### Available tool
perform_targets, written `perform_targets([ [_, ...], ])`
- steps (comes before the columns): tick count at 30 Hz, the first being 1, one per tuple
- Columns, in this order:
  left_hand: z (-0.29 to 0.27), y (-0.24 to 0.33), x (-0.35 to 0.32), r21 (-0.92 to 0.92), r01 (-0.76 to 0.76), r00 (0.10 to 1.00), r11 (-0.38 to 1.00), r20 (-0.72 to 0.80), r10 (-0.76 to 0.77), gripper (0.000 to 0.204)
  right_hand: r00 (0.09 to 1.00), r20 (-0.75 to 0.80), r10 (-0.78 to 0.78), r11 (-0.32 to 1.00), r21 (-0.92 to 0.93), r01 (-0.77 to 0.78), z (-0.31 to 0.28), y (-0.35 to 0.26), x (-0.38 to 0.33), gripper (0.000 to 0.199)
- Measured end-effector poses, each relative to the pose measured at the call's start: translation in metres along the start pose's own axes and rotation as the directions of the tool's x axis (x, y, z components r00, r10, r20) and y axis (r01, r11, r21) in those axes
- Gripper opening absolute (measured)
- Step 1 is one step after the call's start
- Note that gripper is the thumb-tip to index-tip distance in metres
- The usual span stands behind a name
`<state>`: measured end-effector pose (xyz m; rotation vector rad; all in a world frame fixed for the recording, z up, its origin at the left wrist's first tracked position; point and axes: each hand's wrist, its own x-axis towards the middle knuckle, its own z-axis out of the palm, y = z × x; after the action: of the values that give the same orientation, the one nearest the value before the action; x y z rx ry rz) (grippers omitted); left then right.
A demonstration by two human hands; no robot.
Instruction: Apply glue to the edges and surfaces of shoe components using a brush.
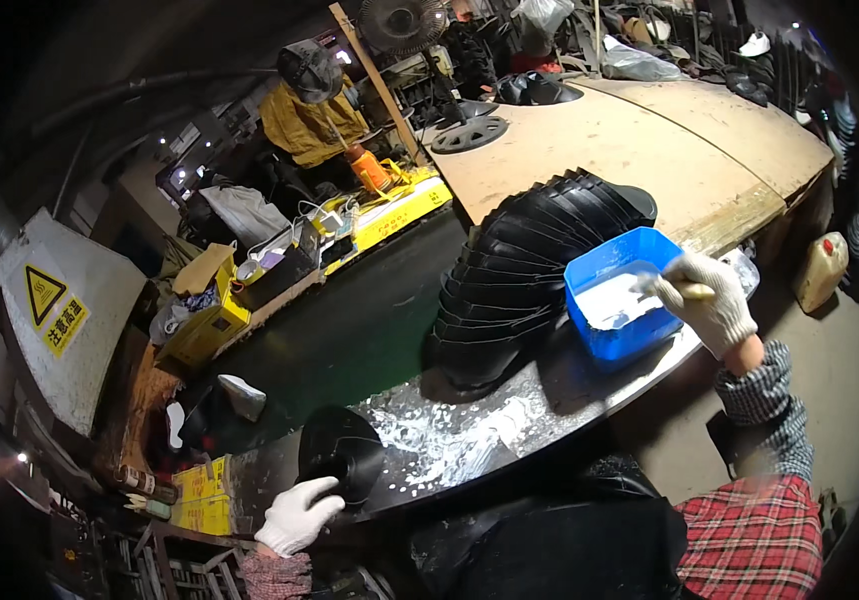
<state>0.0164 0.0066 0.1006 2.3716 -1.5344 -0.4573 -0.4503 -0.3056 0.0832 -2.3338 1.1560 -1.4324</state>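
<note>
A long dark surface (554, 400), splashed with white near its front edge, carries a big fanned stack of thin black flexible discs (524, 280). Right of the stack stands a boxy blue plastic tub (611, 345) partly filled with white liquid. One round black disc with a raised centre (349, 440) lies front left. At its rim is the white-gloved left hand (301, 516); whether its grip pinches the rim, one cannot tell. The white-gloved right hand (711, 302) pinches a pale-handled tool (696, 291) at the tub.
</note>
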Motion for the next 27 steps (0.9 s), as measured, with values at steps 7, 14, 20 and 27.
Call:
perform_targets([
  [7, 0.014, -0.016, 0.047, 0.312, 0.061, 0.967, 0.948, -0.253, 0.021, 0.053, 0.990, -0.141, 0.004, 0.998, 0.061, 0.005, -0.019, -0.034, -0.025, 0.012],
  [14, 0.051, -0.068, 0.023, -0.580, -0.170, 0.897, 0.797, -0.426, -0.119, 0.026, 0.999, 0.010, -0.030, 0.999, 0.023, 0.030, -0.009, -0.068, -0.024, 0.006],
  [20, 0.116, -0.007, -0.028, -0.996, -0.016, 0.853, 0.090, -0.061, -0.518, 0.028, 0.960, 0.264, -0.095, 0.871, 0.489, -0.049, 0.089, -0.133, -0.023, 0.023],
  [27, 0.135, -0.001, -0.052, -0.459, -0.333, 0.831, 0.824, -0.556, 0.026, 0.035, 0.803, 0.311, -0.508, 0.496, 0.868, -0.023, 0.212, -0.237, -0.021, 0.029],
])
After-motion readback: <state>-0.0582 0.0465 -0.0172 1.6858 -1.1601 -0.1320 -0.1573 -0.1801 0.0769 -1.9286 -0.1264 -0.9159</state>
